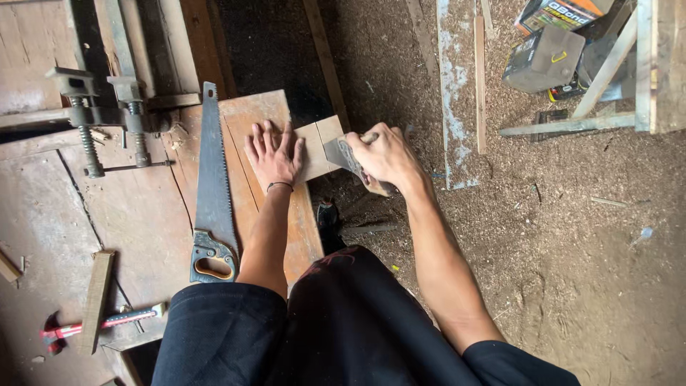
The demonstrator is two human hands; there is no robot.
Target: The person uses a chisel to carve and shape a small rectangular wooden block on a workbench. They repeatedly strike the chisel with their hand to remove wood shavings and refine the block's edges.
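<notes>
hands: left hand [274,156] flat, pressing small board [319,146] on tabletop [128,214] | right hand [382,154] grasping hand plane [350,159] at board end | handsaw [212,193] just beside left hand

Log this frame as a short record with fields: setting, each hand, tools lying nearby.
setting: wooden workbench over a sawdust-covered floor
left hand: flat, fingers spread, pressing a small wooden board onto the bench edge
right hand: gripping a hand tool with a metal blade, set against the board's end
handsaw: lying on the bench, left of the left hand
clamps: at the bench's far left
red-handled tool: near bench corner
</notes>
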